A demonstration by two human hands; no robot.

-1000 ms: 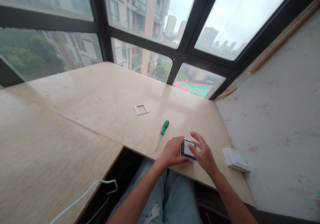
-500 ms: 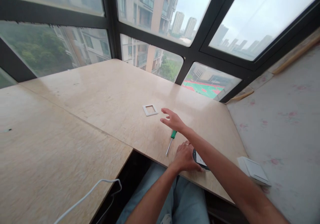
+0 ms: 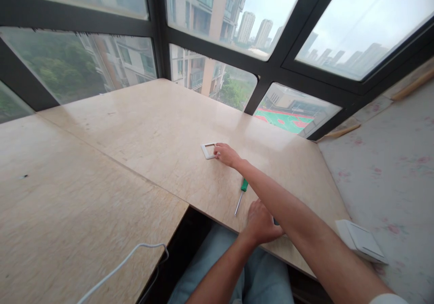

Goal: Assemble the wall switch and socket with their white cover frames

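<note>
My right hand [image 3: 226, 154] reaches far across the tan counter [image 3: 142, 123] and its fingers close on the right edge of a small white square frame [image 3: 207, 150] lying flat there. My left hand [image 3: 260, 222] rests near the counter's front edge, curled over a dark switch part that my right forearm almost fully hides. A green-handled screwdriver [image 3: 241, 194] lies between the two hands, its shaft pointing toward me.
A white switch unit [image 3: 360, 240] sits at the counter's right end, by the floral papered wall. A white cable [image 3: 118, 265] loops at the lower left. Dark-framed windows close off the far side. My blue-trousered lap shows in the gap below the counter.
My right hand left the switch part, swept forward over the screwdriver and landed on the white frame. My left hand stayed on the part. The view shifted a little.
</note>
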